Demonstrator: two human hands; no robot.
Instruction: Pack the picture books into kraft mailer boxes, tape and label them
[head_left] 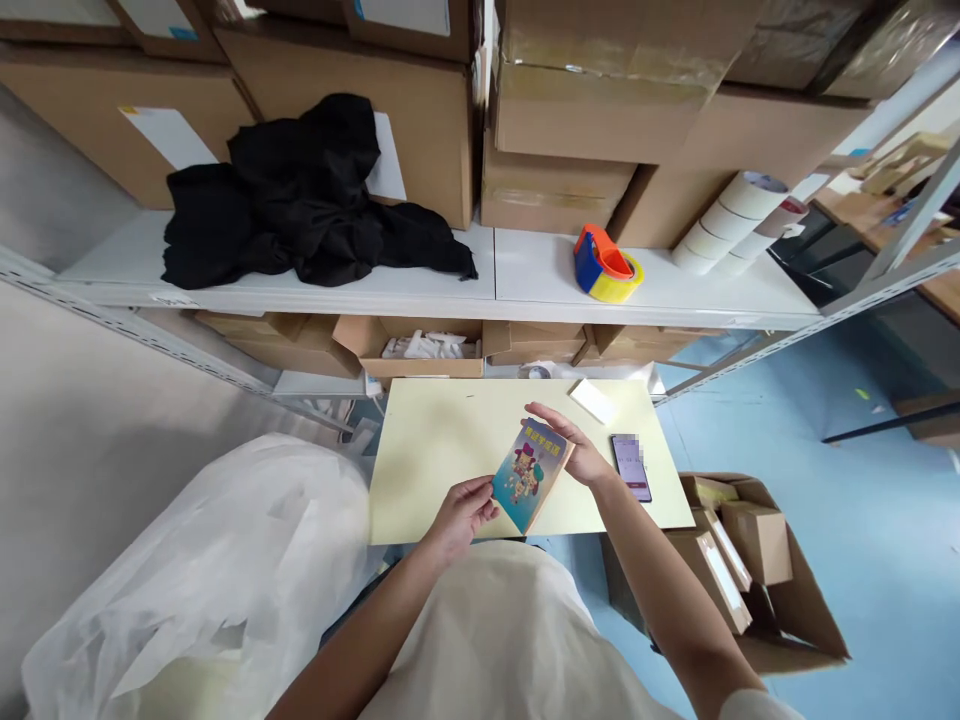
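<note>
A small book (526,475) with a blue-green cover, yellow lettering and cartoon figures is held tilted above the pale yellow table (427,430). My left hand (463,512) pinches its lower left edge between thumb and fingers. At the upper right side of the book is my right hand (571,445), its fingers stretched out behind the top edge; the thumb is hidden from view. On the table to the right lies a phone (631,467) with its screen lit. A small white box or block (593,400) rests near the far edge.
A metal shelf (525,280) behind the table carries cardboard boxes, black cloth (300,200), a tape dispenser (606,265) and tape rolls (731,220). A large white plastic bag (247,540) stands at left. An open carton (810,610) with smaller boxes sits on the floor at right.
</note>
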